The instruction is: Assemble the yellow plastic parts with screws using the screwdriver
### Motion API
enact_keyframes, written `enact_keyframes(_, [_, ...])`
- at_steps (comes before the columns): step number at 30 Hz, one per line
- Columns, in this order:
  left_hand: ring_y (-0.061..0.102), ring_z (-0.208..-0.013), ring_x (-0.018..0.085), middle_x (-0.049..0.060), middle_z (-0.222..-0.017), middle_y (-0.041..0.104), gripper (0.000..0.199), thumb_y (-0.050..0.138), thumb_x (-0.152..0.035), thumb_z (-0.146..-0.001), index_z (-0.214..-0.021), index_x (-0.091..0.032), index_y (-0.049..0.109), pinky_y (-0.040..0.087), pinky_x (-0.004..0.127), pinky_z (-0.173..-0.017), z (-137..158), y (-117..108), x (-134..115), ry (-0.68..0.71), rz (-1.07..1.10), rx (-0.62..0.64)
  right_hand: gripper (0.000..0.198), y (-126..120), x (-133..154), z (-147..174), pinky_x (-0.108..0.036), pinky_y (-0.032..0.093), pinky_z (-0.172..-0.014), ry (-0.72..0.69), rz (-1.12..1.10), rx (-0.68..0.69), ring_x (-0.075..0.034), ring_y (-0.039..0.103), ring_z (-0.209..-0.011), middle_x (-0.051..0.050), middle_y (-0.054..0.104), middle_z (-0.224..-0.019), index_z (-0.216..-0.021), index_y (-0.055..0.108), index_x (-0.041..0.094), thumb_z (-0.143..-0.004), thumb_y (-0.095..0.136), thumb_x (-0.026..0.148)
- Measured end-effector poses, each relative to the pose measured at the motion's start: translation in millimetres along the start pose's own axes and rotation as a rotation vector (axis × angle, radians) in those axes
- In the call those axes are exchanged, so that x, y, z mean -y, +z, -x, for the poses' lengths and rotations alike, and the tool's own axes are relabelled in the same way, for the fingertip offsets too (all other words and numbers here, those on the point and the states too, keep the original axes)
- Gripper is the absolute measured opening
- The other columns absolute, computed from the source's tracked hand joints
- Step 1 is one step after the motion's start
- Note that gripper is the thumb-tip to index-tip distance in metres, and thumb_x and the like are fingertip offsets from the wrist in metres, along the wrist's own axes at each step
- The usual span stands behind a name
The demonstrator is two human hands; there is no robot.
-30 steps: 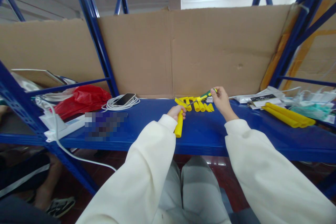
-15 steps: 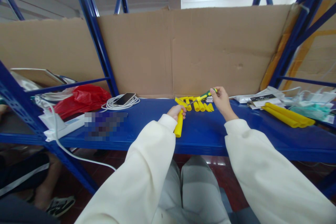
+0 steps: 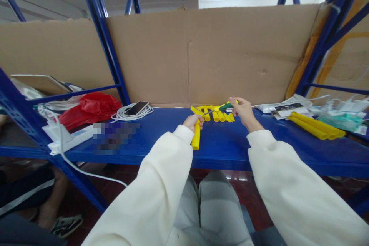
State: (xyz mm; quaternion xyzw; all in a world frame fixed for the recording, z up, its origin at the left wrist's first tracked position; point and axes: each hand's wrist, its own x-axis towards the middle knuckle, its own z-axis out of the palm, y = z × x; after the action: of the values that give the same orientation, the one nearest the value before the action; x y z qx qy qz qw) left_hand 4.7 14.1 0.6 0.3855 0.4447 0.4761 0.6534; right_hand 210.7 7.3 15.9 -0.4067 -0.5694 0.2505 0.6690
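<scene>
My left hand (image 3: 193, 122) is closed around a yellow tube (image 3: 196, 138), whose wide end points down toward the shelf's front edge. Across from it, my right hand (image 3: 243, 113) grips the green and yellow handle of a screwdriver (image 3: 226, 106). The thin metal shaft runs left from the handle to the top of my left hand; whether its tip touches the tube cannot be made out. Behind the shaft, several short yellow tube pieces (image 3: 221, 117) lie side by side on the blue shelf (image 3: 227, 142).
Longer yellow tubes (image 3: 314, 126) lie at the right by plastic-wrapped packets (image 3: 291, 108). To the left are a phone (image 3: 137, 108) on a coiled white cable (image 3: 121, 114), a red plastic bag (image 3: 89, 108) and a white power strip (image 3: 75, 140). Cardboard (image 3: 230, 54) stands behind.
My right hand has dipped slightly and shifted a little on the screwdriver, whose handle now looks turned. My left hand and the tube have barely moved.
</scene>
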Motion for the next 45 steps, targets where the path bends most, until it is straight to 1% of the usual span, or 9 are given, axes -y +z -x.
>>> enact_keyframes(3, [0.034,-0.033,0.007,-0.006,-0.045,0.041,0.019,0.048,0.001,-0.067,-0.071,-0.017,0.049,0.031,0.019,-0.039,2.8,0.6,-2.6,-0.001,-0.018,-0.021,0.060,-0.5,5.1,2.2,-0.023,0.031,-0.037,0.035,-0.056,0.060,-0.010,0.043,-0.037,0.008,0.046,-0.042,-0.082,0.064,0.020,-0.055,0.077,0.072])
enact_keyframes(8, [0.036,-0.033,0.007,-0.006,-0.044,0.040,0.020,0.049,0.002,-0.069,-0.071,-0.018,0.047,0.029,0.019,-0.037,6.6,0.2,-6.9,-0.025,-0.052,-0.039,0.055,-2.5,7.8,2.0,-0.024,0.044,-0.049,0.050,-0.123,0.172,-0.014,0.061,-0.056,0.001,0.062,-0.060,-0.085,0.062,0.021,-0.060,0.078,0.067])
enact_keyframes(17, [0.035,-0.032,0.006,-0.007,-0.043,0.039,0.020,0.049,0.000,-0.076,-0.069,-0.018,0.047,0.027,0.018,-0.037,9.1,2.2,-5.6,0.009,-0.057,-0.061,0.058,1.2,1.4,1.0,-0.021,0.038,-0.041,0.006,-0.038,0.071,-0.009,0.047,-0.041,0.005,0.055,-0.048,-0.073,0.051,0.022,-0.057,0.077,0.071])
enact_keyframes(23, [0.034,-0.032,0.006,-0.007,-0.042,0.038,0.024,0.049,0.003,-0.074,-0.064,-0.018,0.045,0.028,0.019,-0.039,10.8,3.2,-6.2,0.031,-0.048,-0.091,0.041,-3.4,0.5,-1.8,-0.020,0.040,-0.043,-0.031,-0.031,0.146,-0.010,0.053,-0.050,0.004,0.059,-0.062,-0.092,0.061,0.024,-0.071,0.075,0.056])
enact_keyframes(27, [0.034,-0.032,0.006,-0.007,-0.042,0.039,0.024,0.047,0.003,-0.075,-0.063,-0.018,0.045,0.027,0.019,-0.039,12.4,4.0,-7.1,0.039,-0.056,-0.103,0.040,-5.5,-0.9,-2.7,-0.020,0.042,-0.044,-0.036,-0.024,0.195,-0.011,0.057,-0.054,0.004,0.062,-0.071,-0.100,0.061,0.026,-0.073,0.075,0.053])
enact_keyframes(33, [0.034,-0.033,0.006,-0.007,-0.043,0.040,0.022,0.051,0.001,-0.076,-0.064,-0.017,0.047,0.027,0.019,-0.039,11.9,3.4,-6.7,0.034,-0.060,-0.105,0.046,-2.4,-1.7,-0.3,-0.019,0.036,-0.038,-0.014,0.005,0.109,-0.008,0.047,-0.042,0.005,0.055,-0.054,-0.082,0.056,0.022,-0.069,0.076,0.061])
enact_keyframes(37, [0.035,-0.034,0.006,-0.006,-0.043,0.040,0.022,0.049,0.000,-0.077,-0.064,-0.018,0.047,0.030,0.019,-0.040,8.1,1.8,-4.4,0.032,-0.089,-0.077,0.047,-1.1,-1.3,-0.1,-0.019,0.034,-0.036,0.047,-0.008,0.062,-0.008,0.046,-0.038,0.004,0.056,-0.051,-0.076,0.054,0.021,-0.067,0.077,0.061])
enact_keyframes(41, [0.035,-0.035,0.007,-0.005,-0.043,0.041,0.022,0.049,-0.001,-0.077,-0.063,-0.018,0.046,0.034,0.021,-0.042,4.4,0.6,-2.6,0.038,-0.086,-0.072,0.040,-2.6,-0.8,-1.1,-0.019,0.037,-0.038,0.039,-0.026,0.075,-0.009,0.051,-0.043,0.004,0.058,-0.056,-0.085,0.059,0.022,-0.070,0.076,0.054])
enact_keyframes(45, [0.034,-0.034,0.007,-0.005,-0.042,0.039,0.023,0.049,-0.003,-0.079,-0.062,-0.018,0.045,0.034,0.020,-0.041,1.7,-0.2,-1.8,0.046,-0.071,-0.072,0.038,-6.5,-2.0,-2.6,-0.020,0.044,-0.044,-0.002,-0.037,0.176,-0.011,0.058,-0.056,0.002,0.063,-0.075,-0.106,0.062,0.027,-0.075,0.074,0.046])
